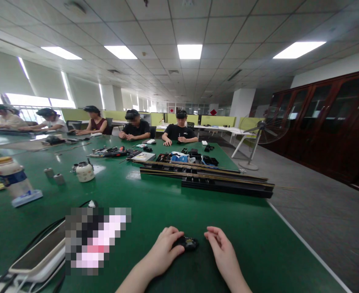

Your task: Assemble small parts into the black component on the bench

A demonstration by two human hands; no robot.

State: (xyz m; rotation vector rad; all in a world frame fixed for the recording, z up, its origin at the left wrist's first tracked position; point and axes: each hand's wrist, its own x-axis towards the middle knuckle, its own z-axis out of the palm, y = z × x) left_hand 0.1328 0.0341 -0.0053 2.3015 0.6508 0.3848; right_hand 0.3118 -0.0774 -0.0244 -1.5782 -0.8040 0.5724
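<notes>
A small black rounded device (190, 243) rests on the green tabletop, its upper side showing some uneven detail too small to read. My left hand (166, 246) grips its left end between the thumb and the fingers, hiding that part. A short gap to the right of the device, my right hand (221, 245) has its fingers curled, the thumb close against the fingertips. Whether anything small lies in that pinch is hidden.
Long black rails (225, 188) with thin brass-coloured rods lie across the table ahead. A phone (41, 248) with cables and a bottle (12, 177) are at left, near a small jar (84, 171). Tools (110, 152) lie farther back. Several people sit beyond.
</notes>
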